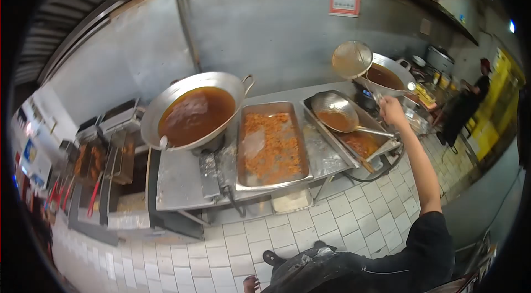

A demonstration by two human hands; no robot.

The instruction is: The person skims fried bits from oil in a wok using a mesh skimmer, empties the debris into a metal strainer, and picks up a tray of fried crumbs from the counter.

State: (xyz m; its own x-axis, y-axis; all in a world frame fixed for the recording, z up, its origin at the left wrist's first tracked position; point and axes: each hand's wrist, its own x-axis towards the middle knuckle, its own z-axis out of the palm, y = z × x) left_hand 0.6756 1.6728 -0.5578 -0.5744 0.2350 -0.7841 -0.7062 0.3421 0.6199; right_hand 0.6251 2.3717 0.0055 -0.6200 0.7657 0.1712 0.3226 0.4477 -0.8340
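Note:
My right hand (391, 110) is closed around the handle of a round mesh skimmer (352, 59), held up at arm's length beside a wok of dark oil (385, 76). Below it a metal ladle-like strainer pan (335, 111) rests over a rectangular tray (381, 146) with orange-brown liquid and bits. Low at the bottom edge hangs my left hand (251, 283), partly cut off, fingers loosely bent, with nothing visible in it. A steel tray of orange fried crumbs (274, 141) lies on the metal table, left of the strainer pan.
A large wok of brown oil (196, 109) stands at the left of the table (182, 182). Further left are deep fryers with baskets (120, 160) and red handles. At the far right stands a person in dark clothes (470, 99) near a yellow panel (500, 105). The floor is tiled.

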